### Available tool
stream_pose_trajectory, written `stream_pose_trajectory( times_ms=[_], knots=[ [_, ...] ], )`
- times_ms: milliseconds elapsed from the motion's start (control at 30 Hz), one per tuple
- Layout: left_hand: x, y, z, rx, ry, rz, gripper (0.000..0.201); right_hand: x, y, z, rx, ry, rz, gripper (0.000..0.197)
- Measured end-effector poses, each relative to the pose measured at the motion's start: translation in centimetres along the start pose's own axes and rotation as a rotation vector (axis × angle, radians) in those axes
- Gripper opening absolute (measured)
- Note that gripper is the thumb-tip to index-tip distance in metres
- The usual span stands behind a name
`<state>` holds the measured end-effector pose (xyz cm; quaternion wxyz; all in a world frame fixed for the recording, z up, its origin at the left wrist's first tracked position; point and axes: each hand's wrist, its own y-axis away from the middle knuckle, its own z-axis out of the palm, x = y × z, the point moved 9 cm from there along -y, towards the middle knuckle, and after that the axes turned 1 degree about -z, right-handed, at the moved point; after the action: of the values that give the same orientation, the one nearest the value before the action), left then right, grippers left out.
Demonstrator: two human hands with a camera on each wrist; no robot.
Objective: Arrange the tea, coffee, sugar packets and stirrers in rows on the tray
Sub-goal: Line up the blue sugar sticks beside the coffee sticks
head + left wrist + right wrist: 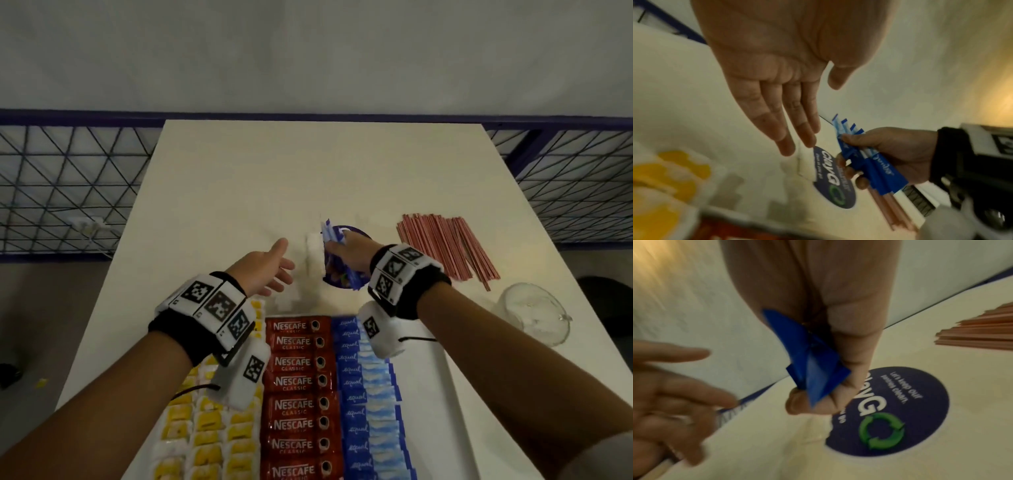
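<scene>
My right hand [342, 248] grips a fanned bunch of blue sugar packets [330, 236] above the table, beyond the tray's far end. In the right wrist view my right hand [818, 395] pinches the blue packets [813, 366] between thumb and fingers. My left hand [274, 270] hovers open and holds nothing, its fingers stretched toward the packets [869, 162]. On the white tray [438, 411] lie rows of yellow tea bags [209, 428], red Nescafe coffee sachets [294, 404] and blue sugar packets [370, 394]. Red stirrers [445, 246] lie heaped on the table at the right.
A round dark blue sticker [356, 236] is stuck to the cream table [239, 192] under my right hand. A glass bowl [534, 311] stands near the table's right edge. A wire-mesh railing [68, 185] runs behind the table.
</scene>
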<state>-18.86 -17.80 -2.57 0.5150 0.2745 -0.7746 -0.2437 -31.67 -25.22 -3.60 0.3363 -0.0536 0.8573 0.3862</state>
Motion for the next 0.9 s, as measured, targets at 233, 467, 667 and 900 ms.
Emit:
stream_pose_trajectory(
  times_ms=[233,467,667,900],
  knots=[
    [0.1,2.5,5.9,-0.232,0.445,-0.165,0.058,-2.0,5.5,4.3,-0.158,-0.232,-0.222,0.021],
    [-0.7,3.5,7.4,-0.048,0.545,-0.055,0.034,0.8,8.2,4.8,-0.187,-0.312,-0.229,0.032],
    [-1.3,4.9,8.0,0.093,0.589,0.028,0.027,3.6,10.6,5.4,-0.377,-0.454,-0.154,0.034],
    [-0.2,6.1,9.4,0.088,0.963,0.119,0.023,6.5,11.1,4.0,-0.271,-0.515,-0.186,0.003]
  ],
)
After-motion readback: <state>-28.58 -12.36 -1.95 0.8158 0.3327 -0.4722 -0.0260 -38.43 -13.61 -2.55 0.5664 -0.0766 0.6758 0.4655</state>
